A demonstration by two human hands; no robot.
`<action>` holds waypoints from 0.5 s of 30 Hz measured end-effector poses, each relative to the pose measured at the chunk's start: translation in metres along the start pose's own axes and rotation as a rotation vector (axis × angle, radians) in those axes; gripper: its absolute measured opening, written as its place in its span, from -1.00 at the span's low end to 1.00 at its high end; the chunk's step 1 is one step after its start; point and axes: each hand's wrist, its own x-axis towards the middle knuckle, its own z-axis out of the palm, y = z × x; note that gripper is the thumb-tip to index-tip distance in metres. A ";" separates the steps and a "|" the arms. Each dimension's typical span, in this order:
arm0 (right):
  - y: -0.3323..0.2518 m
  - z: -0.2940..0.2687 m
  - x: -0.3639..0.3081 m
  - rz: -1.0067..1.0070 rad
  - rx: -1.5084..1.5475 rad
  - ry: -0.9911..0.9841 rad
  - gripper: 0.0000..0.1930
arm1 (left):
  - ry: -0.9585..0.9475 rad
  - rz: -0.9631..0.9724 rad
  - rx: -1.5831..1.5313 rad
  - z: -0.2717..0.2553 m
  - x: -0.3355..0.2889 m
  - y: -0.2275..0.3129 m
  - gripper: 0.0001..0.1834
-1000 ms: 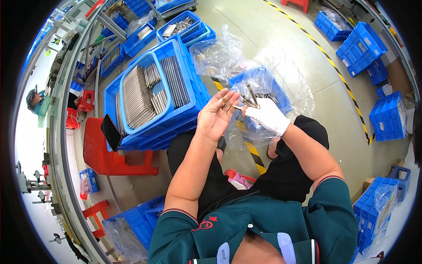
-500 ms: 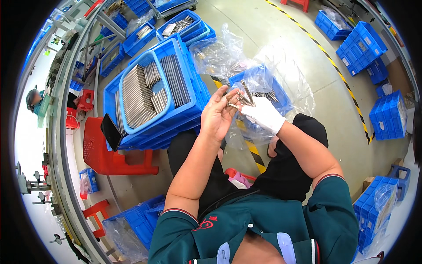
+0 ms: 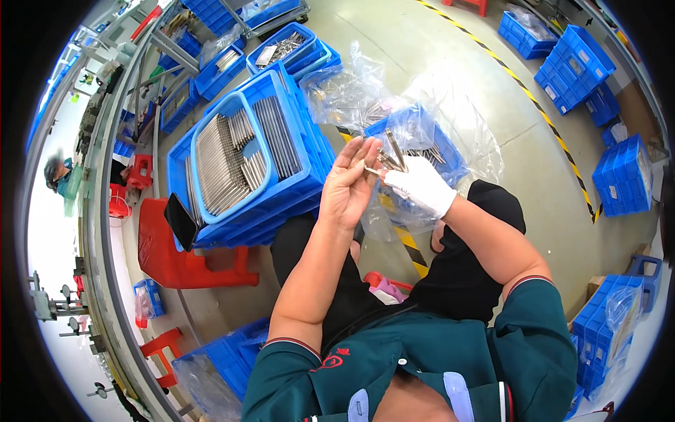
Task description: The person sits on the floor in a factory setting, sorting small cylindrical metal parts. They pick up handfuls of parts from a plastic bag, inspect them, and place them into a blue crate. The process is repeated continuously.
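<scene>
My right hand (image 3: pixel 420 187), in a white glove, is closed round several short metal rods. One longer rod (image 3: pixel 395 148) sticks up out of its grip, and others point toward my left hand. My bare left hand (image 3: pixel 346 190) is right beside it, palm turned up, with the thumb pressed in toward the fingers at the end of a small metal rod (image 3: pixel 373 171). Beyond both hands stands a blue crate (image 3: pixel 452 145) lined with clear plastic, with loose metal rods (image 3: pixel 430 152) in it.
To the left, a light-blue tray (image 3: pixel 267 184) of neatly rowed metal rods sits on stacked blue crates (image 3: pixel 309 193). A dark phone-like slab (image 3: pixel 183 221) leans at its corner. A red stool (image 3: pixel 165 246) stands beside the stack. Clear plastic sheets (image 3: pixel 478 133) spread across the floor.
My left thumb has moved in against the fingers at the small rod's end; the fingers were more spread before. My right hand keeps its rods in nearly the same place.
</scene>
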 end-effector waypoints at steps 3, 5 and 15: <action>0.001 -0.004 0.001 -0.013 0.035 0.013 -0.66 | -0.026 -0.095 -0.071 0.001 0.000 -0.002 -0.75; -0.007 -0.002 -0.003 -0.037 0.109 0.020 -0.65 | -0.005 -0.142 -0.080 -0.002 -0.001 -0.002 -0.82; -0.008 -0.006 -0.001 -0.026 0.068 0.028 -0.67 | 0.023 0.010 0.281 0.007 -0.005 -0.007 -0.76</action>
